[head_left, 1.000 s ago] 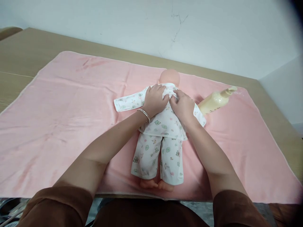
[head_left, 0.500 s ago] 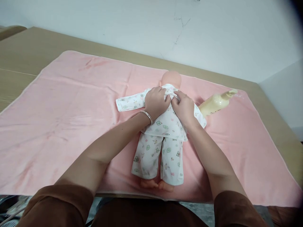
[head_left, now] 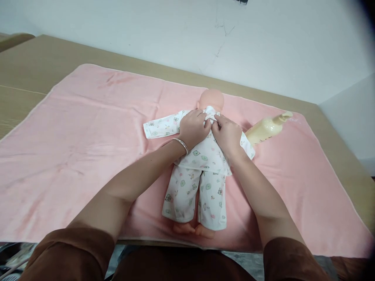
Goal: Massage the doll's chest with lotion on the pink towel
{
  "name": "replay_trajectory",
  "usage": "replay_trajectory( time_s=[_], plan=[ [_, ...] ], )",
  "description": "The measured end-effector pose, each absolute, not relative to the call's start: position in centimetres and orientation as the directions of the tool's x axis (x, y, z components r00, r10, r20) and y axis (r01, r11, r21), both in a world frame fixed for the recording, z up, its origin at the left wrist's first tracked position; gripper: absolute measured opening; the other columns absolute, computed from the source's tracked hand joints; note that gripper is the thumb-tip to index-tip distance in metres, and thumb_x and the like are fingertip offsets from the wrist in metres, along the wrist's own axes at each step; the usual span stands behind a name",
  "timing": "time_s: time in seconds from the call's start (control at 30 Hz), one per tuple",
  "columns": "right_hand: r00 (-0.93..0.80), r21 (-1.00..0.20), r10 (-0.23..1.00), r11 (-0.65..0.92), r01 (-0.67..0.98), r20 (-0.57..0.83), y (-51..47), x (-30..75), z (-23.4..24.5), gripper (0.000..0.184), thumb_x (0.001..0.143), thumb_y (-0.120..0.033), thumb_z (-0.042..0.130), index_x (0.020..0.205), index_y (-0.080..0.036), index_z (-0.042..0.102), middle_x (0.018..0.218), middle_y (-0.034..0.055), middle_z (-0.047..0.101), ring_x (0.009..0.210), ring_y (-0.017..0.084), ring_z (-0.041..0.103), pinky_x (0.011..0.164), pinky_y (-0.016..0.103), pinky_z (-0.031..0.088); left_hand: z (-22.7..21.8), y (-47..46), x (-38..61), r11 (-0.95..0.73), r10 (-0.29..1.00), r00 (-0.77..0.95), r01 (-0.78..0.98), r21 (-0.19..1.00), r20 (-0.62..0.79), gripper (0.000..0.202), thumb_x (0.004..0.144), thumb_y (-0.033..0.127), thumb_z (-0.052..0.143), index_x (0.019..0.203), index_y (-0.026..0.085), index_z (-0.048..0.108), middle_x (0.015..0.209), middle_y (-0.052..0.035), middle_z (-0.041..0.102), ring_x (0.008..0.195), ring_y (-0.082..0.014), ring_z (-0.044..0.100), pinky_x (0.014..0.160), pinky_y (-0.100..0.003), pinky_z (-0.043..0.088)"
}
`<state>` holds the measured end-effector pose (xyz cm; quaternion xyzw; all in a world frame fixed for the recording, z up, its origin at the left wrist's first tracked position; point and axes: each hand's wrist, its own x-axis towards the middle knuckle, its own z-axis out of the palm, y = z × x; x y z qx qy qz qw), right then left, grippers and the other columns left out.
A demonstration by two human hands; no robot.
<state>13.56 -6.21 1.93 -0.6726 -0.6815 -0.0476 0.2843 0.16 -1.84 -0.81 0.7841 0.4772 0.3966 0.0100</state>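
Observation:
A baby doll [head_left: 211,100] lies on a pink blanket [head_left: 96,156], head away from me and bare feet towards me. It wears a white printed pajama top [head_left: 202,154] and matching pajama pants [head_left: 182,195]. My left hand [head_left: 193,127], with a bangle at the wrist, pinches the top's cloth near the neck. Opposite it, my right hand [head_left: 227,132] pinches the same cloth, thumb and fingers together. The cloth is bunched between the two hands. Small details under my fingertips are hidden.
A pale yellow pump bottle [head_left: 265,129] lies tilted on the blanket right of the doll, close to its sleeve. The wooden table [head_left: 23,70] shows around the blanket, and a white wall [head_left: 164,35] stands behind it.
Both hands stay at the neck of the pajama top. The cloth there has shifted slightly between my fingers. The doll and bottle lie as before.

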Motion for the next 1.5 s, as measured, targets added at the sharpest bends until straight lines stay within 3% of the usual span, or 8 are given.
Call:
replay_trajectory(
  time_s=[0.33, 0.57, 0.7, 0.77, 0.87, 1.03, 1.37, 1.5],
  plan=[
    [-0.002, -0.332, 0.915, 0.149, 0.931, 0.404, -5.4, 14.4, 1.7, 0.049, 0.094, -0.024, 0.04, 0.136, -0.012, 0.061, 0.142, 0.0154, 0.061, 0.138, 0.031, 0.051, 0.115, 0.05, 0.041, -0.6, -0.8, 0.1, -0.519, 0.818, 0.255, 0.716, 0.467, 0.516, 0.032, 0.092, 0.029, 0.047, 0.113, 0.018, 0.067, 0.121, -0.0119, 0.07, 0.116, -0.0287, 0.06, 0.106, -0.045, 0.044],
    [0.01, -0.56, 0.934, 0.205, 0.803, 0.356, -4.7, 15.6, 1.9, 0.053, 0.089, -0.027, 0.046, 0.14, -0.02, 0.056, 0.147, 0.0084, 0.057, 0.141, 0.028, 0.048, 0.116, 0.05, 0.042, -0.9, -0.6, -0.3, -0.574, 0.797, 0.307, 0.653, 0.494, 0.521, 0.062, 0.103, 0.052, 0.019, 0.131, 0.014, 0.06, 0.137, -0.0174, 0.06, 0.132, -0.0307, 0.051, 0.114, -0.049, 0.035],
    [0.014, -0.505, 0.908, 0.22, 0.835, 0.419, -5.2, 14.6, 2.0, 0.061, 0.091, -0.028, 0.047, 0.15, -0.016, 0.043, 0.164, 0.0111, 0.033, 0.154, 0.027, 0.026, 0.124, 0.054, 0.025, -1.4, -0.4, -0.5, -0.601, 0.782, 0.273, 0.57, 0.561, 0.561, 0.078, 0.1, 0.063, 0.007, 0.145, 0.014, 0.047, 0.153, -0.0188, 0.045, 0.146, -0.0312, 0.036, 0.122, -0.05, 0.025],
    [-0.044, -0.473, 0.938, 0.214, 0.854, 0.345, -5.4, 14.0, 2.0, 0.058, 0.093, -0.028, 0.044, 0.15, -0.017, 0.044, 0.163, 0.0117, 0.034, 0.154, 0.028, 0.024, 0.125, 0.056, 0.019, -1.6, -0.4, -0.6, -0.608, 0.78, 0.26, 0.532, 0.59, 0.569, 0.082, 0.098, 0.067, 0.005, 0.148, 0.015, 0.043, 0.156, -0.018, 0.041, 0.149, -0.0307, 0.031, 0.123, -0.05, 0.021],
    [-0.063, -0.471, 0.963, 0.184, 0.863, 0.261, -5.7, 13.5, 2.3, 0.053, 0.095, -0.03, 0.042, 0.146, -0.017, 0.05, 0.161, 0.0126, 0.039, 0.152, 0.03, 0.029, 0.125, 0.059, 0.02, -1.8, -0.3, -0.5, -0.603, 0.786, 0.245, 0.508, 0.615, 0.568, 0.083, 0.097, 0.069, 0.004, 0.149, 0.017, 0.042, 0.157, -0.0167, 0.041, 0.151, -0.03, 0.029, 0.125, -0.05, 0.019],
    [-0.035, -0.425, 0.924, 0.208, 0.881, 0.38, -6.1, 13.4, 2.3, 0.054, 0.094, -0.028, 0.043, 0.147, -0.018, 0.048, 0.163, 0.0118, 0.033, 0.154, 0.029, 0.024, 0.125, 0.058, 0.018, -1.9, -0.2, -0.4, -0.614, 0.774, 0.245, 0.517, 0.597, 0.584, 0.083, 0.097, 0.069, 0.003, 0.146, 0.017, 0.046, 0.153, -0.0171, 0.046, 0.149, -0.0299, 0.033, 0.124, -0.052, 0.022],
    [-0.069, -0.393, 0.926, 0.224, 0.892, 0.371, -6.0, 13.4, 1.8, 0.05, 0.094, -0.027, 0.041, 0.142, -0.02, 0.052, 0.159, 0.0122, 0.041, 0.151, 0.03, 0.031, 0.123, 0.063, 0.017, -2.2, 0.1, -0.2, -0.609, 0.777, 0.231, 0.513, 0.605, 0.586, 0.083, 0.097, 0.069, 0.004, 0.139, 0.016, 0.053, 0.145, -0.0177, 0.054, 0.143, -0.0307, 0.042, 0.121, -0.053, 0.029],
    [-0.074, -0.405, 0.918, 0.243, 0.881, 0.39, -6.3, 13.3, 2.3, 0.051, 0.094, -0.032, 0.045, 0.143, -0.021, 0.05, 0.165, 0.0102, 0.03, 0.155, 0.031, 0.019, 0.123, 0.062, 0.021, -2.1, 0.1, -0.2, -0.615, 0.772, 0.235, 0.51, 0.601, 0.591, 0.082, 0.097, 0.068, 0.004, 0.137, 0.017, 0.054, 0.142, -0.017, 0.057, 0.141, -0.0305, 0.044, 0.12, -0.054, 0.03]
  ],
)
